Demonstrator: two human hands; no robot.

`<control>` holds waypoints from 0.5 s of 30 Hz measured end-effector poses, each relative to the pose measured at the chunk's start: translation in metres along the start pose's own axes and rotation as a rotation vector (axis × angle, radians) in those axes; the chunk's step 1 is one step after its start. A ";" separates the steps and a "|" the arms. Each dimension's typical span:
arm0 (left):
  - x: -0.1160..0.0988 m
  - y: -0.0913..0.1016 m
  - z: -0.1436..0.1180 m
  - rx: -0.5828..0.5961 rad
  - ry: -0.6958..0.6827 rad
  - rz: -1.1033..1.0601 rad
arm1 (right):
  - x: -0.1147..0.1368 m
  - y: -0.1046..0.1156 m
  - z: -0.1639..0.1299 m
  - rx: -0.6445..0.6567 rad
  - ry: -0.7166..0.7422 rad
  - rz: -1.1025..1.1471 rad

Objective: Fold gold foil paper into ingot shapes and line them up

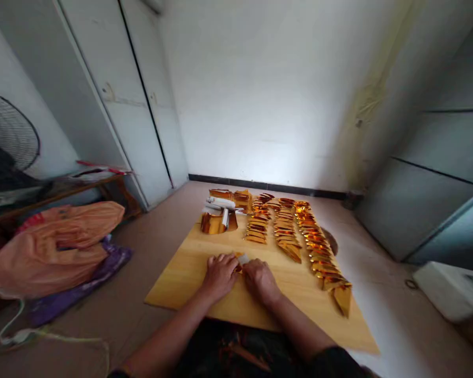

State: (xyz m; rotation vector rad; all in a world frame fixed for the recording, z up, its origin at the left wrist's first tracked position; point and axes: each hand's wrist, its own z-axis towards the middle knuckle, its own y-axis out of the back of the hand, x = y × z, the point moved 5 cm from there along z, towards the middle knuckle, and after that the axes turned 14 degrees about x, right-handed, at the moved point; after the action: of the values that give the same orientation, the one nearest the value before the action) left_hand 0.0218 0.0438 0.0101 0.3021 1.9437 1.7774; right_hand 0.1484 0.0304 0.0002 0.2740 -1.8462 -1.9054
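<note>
Pressing a gold foil piece [241, 261], both grips closed, on wooden board [189, 273] over tiled floor [378, 294].

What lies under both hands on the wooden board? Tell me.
A small gold foil paper piece peeks out between the left hand and right hand; the rest is covered.

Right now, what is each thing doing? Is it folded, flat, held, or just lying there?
Left hand: pressed down on the gold paper.
Right hand: pressed down on it too.
Gold paper: held flat between both hands.
Folded gold pieces: lined up in three rows.
Wooden board: lying flat on the floor.
Orange bag: slumped, crumpled.
</note>
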 end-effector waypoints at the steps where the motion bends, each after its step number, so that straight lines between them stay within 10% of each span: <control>1: 0.000 0.000 0.000 -0.003 -0.001 -0.004 | 0.001 0.002 -0.002 -0.007 0.023 0.002; 15: 0.000 0.001 -0.001 -0.081 -0.006 -0.060 | 0.018 0.006 -0.003 0.014 0.101 -0.211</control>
State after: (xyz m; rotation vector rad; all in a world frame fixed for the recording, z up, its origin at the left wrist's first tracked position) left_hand 0.0216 0.0430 0.0107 0.2189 1.8513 1.8086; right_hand 0.1356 0.0198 0.0088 0.5796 -1.8249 -1.9762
